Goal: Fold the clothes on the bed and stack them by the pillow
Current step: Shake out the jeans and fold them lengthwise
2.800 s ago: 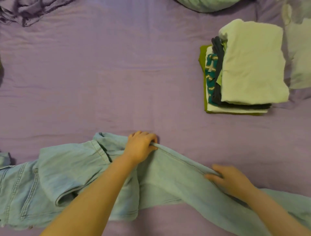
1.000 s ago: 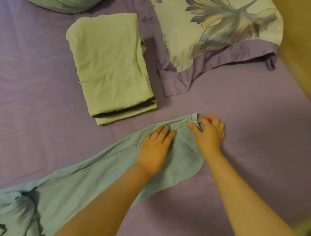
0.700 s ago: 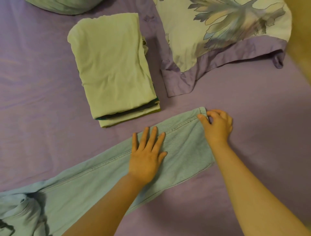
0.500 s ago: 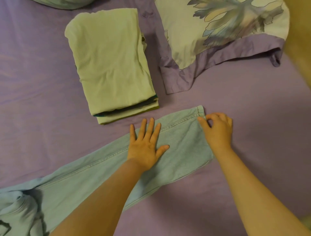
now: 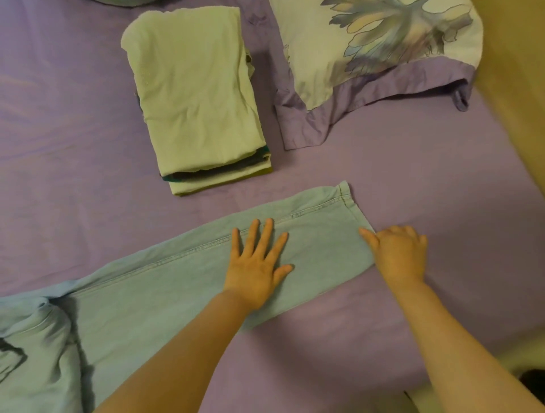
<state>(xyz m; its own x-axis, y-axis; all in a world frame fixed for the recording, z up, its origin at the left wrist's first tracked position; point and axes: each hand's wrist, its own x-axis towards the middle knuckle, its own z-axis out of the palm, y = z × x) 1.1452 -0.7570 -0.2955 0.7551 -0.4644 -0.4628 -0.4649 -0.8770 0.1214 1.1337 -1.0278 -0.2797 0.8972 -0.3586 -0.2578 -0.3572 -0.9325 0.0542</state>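
Observation:
Light blue jeans (image 5: 165, 283) lie stretched across the purple bed sheet (image 5: 427, 182), the leg ends at the right, the waist bunched at the lower left. My left hand (image 5: 256, 265) presses flat on the leg with fingers spread. My right hand (image 5: 398, 253) rests at the lower corner of the leg hem, its fingers curled at the edge of the cloth. A stack of folded clothes (image 5: 194, 97) with a pale green piece on top sits beyond the jeans, beside a flowered pillow (image 5: 374, 47).
The bed's right edge runs along a yellowish wall (image 5: 519, 88). A second pillow's edge (image 5: 124, 2) peeks in at the top left. Open sheet lies between the jeans and the pillow.
My right hand slid from the upper hem corner down to the lower corner. My left hand stayed flat on the leg. The leg end now lies flatter and squarer.

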